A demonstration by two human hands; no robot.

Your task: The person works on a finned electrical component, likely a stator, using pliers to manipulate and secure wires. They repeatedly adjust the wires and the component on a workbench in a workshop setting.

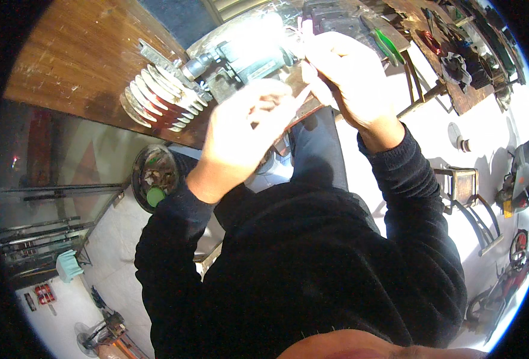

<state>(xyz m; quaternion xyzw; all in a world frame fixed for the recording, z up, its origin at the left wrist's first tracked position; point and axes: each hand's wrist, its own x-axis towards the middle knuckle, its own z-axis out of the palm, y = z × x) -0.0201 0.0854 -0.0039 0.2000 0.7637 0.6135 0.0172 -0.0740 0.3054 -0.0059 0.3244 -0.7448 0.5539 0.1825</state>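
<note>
While what is held in the half-curled left hand and right hand cannot be told, the grey machine is seen lying nine-to-three, at the left's twelve o'clock.

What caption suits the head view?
Left hand and right hand close together at a workbench, near a device and green-handled tool.

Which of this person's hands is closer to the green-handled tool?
The right hand. It is just left of the green-handled tool, without touching it; the left hand is farther off, lower left in the picture.
</note>
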